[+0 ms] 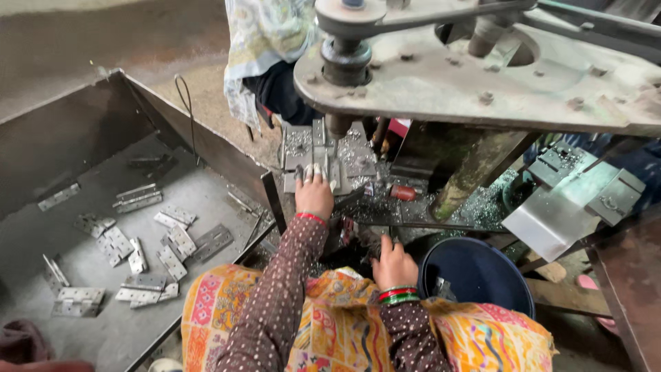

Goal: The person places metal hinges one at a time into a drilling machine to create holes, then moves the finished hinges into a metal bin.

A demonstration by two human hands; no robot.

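Note:
My left hand [314, 193] reaches forward onto the metal work plate [297, 146] under the press machine [475, 76]. Its fingers press on a grey metal hinge piece [318, 171] lying there. My right hand [394, 263] is lower and nearer me, fingers curled down beside the rim of a dark blue bucket [482, 275]. Whether it holds anything is hidden. Both wrists wear bangles and the sleeves are brown with dots.
A big metal tray [62, 148] at left holds several loose steel hinges [141, 255]. Metal shavings litter the machine bed. Another person in a pale printed garment [258, 48] sits beyond the press. More hinge plates [592, 186] lie at right.

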